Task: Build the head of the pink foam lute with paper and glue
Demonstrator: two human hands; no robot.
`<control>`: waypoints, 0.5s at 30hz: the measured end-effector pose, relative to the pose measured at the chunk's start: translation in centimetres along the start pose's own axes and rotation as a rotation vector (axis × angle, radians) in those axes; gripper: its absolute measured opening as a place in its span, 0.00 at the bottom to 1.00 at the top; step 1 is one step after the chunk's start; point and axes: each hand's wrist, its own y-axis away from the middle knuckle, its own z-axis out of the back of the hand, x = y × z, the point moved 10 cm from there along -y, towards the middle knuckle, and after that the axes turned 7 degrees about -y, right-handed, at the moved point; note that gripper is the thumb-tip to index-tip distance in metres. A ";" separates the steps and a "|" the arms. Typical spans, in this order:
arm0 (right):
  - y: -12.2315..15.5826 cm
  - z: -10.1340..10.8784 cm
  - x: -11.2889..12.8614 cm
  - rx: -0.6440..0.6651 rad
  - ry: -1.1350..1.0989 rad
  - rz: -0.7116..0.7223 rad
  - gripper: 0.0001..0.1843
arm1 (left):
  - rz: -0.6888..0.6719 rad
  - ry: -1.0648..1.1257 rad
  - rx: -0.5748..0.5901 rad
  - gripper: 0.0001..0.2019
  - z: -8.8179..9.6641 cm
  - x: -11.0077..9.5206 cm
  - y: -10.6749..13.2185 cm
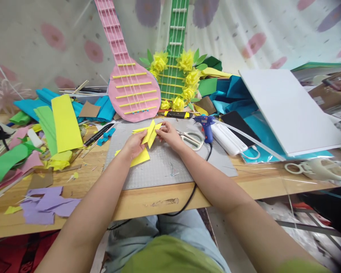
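Between my two hands, above the grey cutting mat (170,172), is a folded piece of yellow paper (150,135) with its flaps standing apart. My left hand (135,144) grips its left side. The fingers of my right hand (169,134) pinch its right edge. More yellow paper (140,157) lies on the mat below my left hand. Just right of my right hand rest scissors (193,140) with pale handles. A blue glue gun (207,127) stands beyond them, its dark cord running down over the table edge.
A pink paper-covered instrument (135,89) and a green one (172,79) with yellow flowers lean at the back. Paper scraps (45,204) cover the left side. A white board (292,113), a white power strip (229,138) and a tape dispenser (326,168) lie at right.
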 end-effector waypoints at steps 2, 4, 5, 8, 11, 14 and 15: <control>0.0 0.1 0.1 -0.008 -0.006 0.009 0.17 | 0.007 -0.007 0.005 0.10 -0.1 0.1 0.0; 0.1 0.0 0.2 0.001 -0.009 0.014 0.17 | 0.015 -0.010 0.027 0.11 -0.3 0.3 0.0; 0.1 -0.1 0.2 0.012 -0.008 0.012 0.17 | 0.014 -0.006 0.034 0.11 -0.3 0.3 -0.1; 0.1 -0.3 0.1 0.040 -0.006 0.002 0.17 | 0.013 0.015 0.024 0.11 -0.2 0.4 -0.1; 0.1 -0.3 0.0 0.045 -0.006 0.004 0.17 | 0.020 0.022 0.037 0.11 -0.4 0.5 0.0; 0.0 -0.1 0.0 0.023 -0.003 0.016 0.18 | 0.016 0.027 0.075 0.12 -0.9 0.4 0.2; 0.0 0.0 0.0 0.012 -0.002 0.025 0.19 | 0.015 0.028 0.083 0.12 -1.0 0.4 0.2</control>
